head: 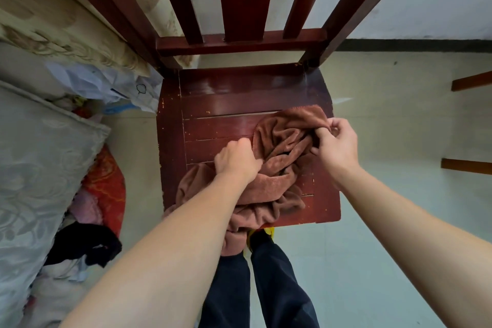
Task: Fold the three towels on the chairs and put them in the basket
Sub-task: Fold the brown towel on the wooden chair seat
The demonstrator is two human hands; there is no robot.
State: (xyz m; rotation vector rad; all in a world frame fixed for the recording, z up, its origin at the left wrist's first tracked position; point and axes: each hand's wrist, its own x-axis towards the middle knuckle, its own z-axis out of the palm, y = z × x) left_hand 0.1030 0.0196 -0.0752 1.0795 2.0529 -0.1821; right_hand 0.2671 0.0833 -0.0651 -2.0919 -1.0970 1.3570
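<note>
A crumpled brown towel (277,168) lies on the seat of a dark red wooden chair (213,104), with part of it hanging over the seat's front edge. My left hand (237,160) grips the towel's left side, fingers curled into the cloth. My right hand (336,144) pinches the towel's far right corner near the chair's right edge. No basket and no other towels are in view.
Bedding and pillows (34,157) lie along the left, with piled clothes and plastic bags (106,85) on the floor beside the chair. Wooden rails of other furniture (471,81) jut in at the right. My legs (261,282) stand at the chair's front.
</note>
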